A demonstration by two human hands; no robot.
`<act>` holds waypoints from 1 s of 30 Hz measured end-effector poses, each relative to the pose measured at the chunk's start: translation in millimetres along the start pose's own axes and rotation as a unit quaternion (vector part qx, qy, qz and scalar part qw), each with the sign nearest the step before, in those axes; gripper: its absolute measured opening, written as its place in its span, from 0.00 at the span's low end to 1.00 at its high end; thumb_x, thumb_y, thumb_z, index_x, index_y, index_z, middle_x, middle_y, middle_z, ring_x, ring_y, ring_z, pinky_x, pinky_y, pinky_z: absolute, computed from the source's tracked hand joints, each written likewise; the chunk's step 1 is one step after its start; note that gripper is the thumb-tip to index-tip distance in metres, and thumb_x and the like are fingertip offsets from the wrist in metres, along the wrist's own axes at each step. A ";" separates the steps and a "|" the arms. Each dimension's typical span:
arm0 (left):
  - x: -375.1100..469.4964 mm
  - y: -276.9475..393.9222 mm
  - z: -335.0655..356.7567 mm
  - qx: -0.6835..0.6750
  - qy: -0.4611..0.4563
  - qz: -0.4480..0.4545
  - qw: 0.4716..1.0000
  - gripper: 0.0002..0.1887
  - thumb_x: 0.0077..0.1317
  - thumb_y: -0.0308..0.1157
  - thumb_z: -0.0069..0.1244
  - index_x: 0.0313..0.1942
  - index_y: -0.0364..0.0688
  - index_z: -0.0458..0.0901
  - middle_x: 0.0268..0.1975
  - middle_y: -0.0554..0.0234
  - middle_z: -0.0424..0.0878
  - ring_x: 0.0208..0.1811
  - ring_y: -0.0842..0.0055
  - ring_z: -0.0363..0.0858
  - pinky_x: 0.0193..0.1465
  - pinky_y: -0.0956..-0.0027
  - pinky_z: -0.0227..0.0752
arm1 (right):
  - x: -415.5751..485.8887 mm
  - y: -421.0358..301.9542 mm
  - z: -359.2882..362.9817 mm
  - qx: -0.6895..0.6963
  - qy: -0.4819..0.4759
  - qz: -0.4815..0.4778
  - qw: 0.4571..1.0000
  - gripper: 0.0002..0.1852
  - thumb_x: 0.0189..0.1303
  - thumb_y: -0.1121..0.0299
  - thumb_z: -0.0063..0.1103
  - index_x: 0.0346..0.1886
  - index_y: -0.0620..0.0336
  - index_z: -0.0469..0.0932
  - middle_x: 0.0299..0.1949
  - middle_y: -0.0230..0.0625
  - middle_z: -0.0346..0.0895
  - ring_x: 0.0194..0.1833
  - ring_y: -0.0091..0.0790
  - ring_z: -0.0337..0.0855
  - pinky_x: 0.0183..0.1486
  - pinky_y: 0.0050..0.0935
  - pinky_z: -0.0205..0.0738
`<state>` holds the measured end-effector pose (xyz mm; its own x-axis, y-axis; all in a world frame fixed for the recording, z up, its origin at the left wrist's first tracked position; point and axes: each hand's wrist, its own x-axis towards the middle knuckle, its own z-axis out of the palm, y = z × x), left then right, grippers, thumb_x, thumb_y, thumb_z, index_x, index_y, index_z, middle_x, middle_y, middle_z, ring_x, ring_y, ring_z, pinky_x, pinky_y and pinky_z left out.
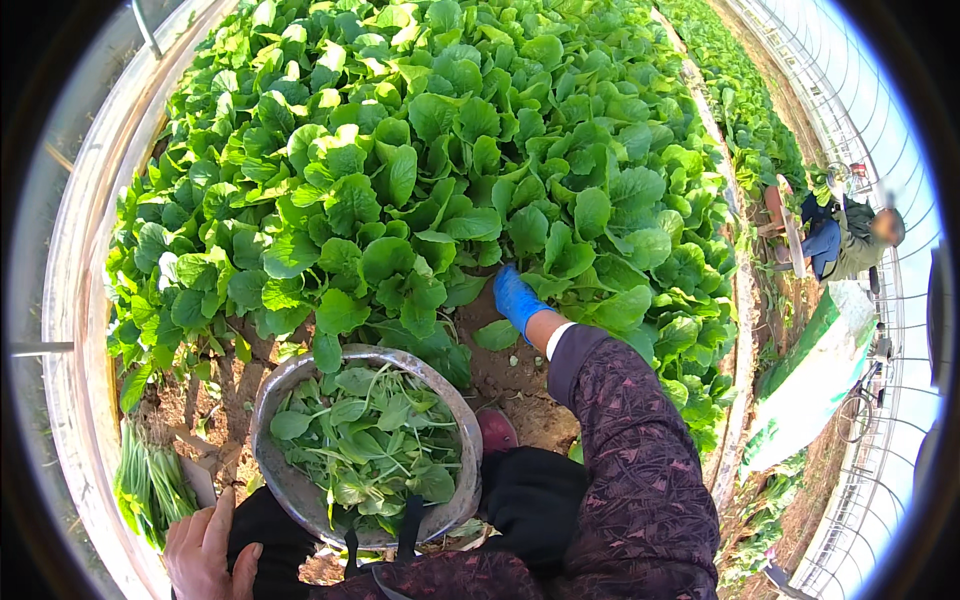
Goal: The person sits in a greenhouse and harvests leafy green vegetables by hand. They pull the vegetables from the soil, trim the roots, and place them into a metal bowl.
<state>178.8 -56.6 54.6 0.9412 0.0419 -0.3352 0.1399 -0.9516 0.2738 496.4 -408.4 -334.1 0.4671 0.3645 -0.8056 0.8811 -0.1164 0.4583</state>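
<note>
Low among the leafy greens point(450, 142), my right hand point(517, 298) wears a blue glove and reaches to the base of the plants. Leaves hide its fingertips, so whether it grips a stem is unclear. My bare left hand point(206, 551) rests by my left knee with its fingers apart and nothing in it. Between my legs stands a round, soil-smeared tub point(474, 457), which holds a heap of loose picked leaves point(367, 442). A single fallen leaf point(496, 335) lies on the soil beside my right hand.
A bunch of thin-stalked greens point(154, 480) lies at the left, just beyond my left hand. Greenhouse film point(79, 300) curves along the left side. At right, past a pale strip point(739, 315), are a white and green sack point(814, 379) and another person point(851, 232), seated.
</note>
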 end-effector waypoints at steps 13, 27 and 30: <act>10.9 -4.8 -10.7 -0.009 -0.050 0.011 0.999 0.28 0.63 0.31 0.58 0.64 0.39 0.73 0.41 0.45 0.79 0.42 0.53 0.78 0.48 0.56 0.72 | 73.0 16.2 68.4 -0.067 -0.028 0.166 0.983 0.24 0.66 0.60 0.54 0.64 0.56 0.75 0.63 0.36 0.74 0.62 0.47 0.74 0.59 0.55 0.66; 15.5 -7.7 -11.7 -0.016 -0.053 -0.006 0.998 0.28 0.63 0.32 0.58 0.64 0.41 0.73 0.40 0.47 0.79 0.41 0.54 0.78 0.47 0.56 0.72 | 87.5 4.6 90.0 0.006 -0.096 0.155 0.983 0.26 0.70 0.60 0.46 0.69 0.58 0.70 0.69 0.36 0.68 0.68 0.52 0.67 0.66 0.64 0.55; 7.5 -4.7 -8.4 -0.001 -0.038 -0.023 0.999 0.28 0.63 0.32 0.58 0.64 0.42 0.73 0.37 0.47 0.77 0.39 0.54 0.77 0.45 0.56 0.72 | 68.1 27.3 70.9 0.048 -0.061 0.209 0.975 0.27 0.69 0.58 0.46 0.69 0.56 0.70 0.70 0.37 0.67 0.68 0.49 0.67 0.66 0.60 0.57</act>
<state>187.8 -49.2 58.4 0.9080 0.0619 -0.4143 0.1829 -0.9484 0.2592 557.5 -452.4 -403.1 0.7868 0.1539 -0.5977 0.6120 -0.3192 0.7236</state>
